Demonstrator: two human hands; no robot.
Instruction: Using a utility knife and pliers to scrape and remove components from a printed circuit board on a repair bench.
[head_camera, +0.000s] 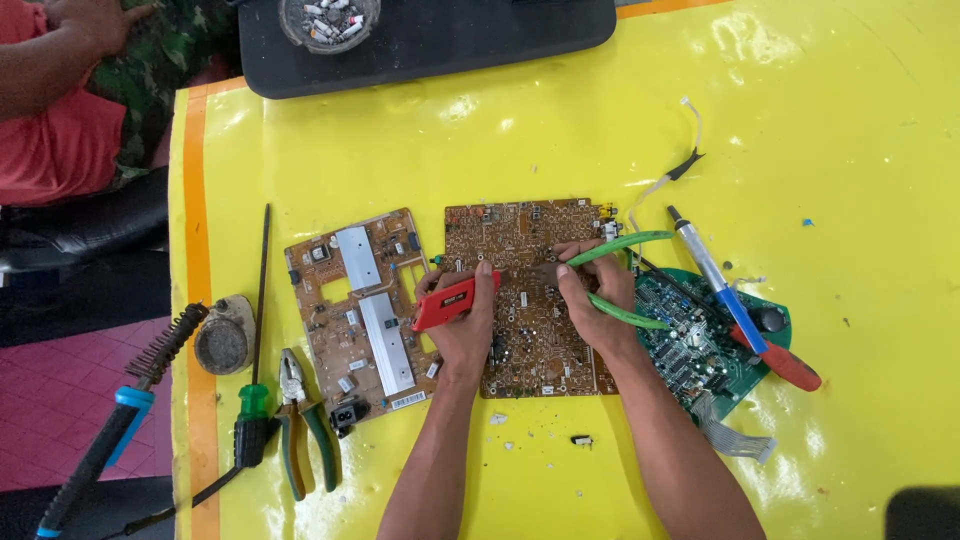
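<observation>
Brown circuit board, tabletop centre: stiff, light, fragile; best held by its edges.
Left hand clamps red tool; right hand grips green-handled pliers.

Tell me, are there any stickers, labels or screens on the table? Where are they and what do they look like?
No screens or packages.
White label: small pale rectangle with dark marks, at the bottom edge of the brown board with silver strips, left of the left hand.
Red tool's marking: small pale patch on its flat red body, held in the left hand.
</observation>
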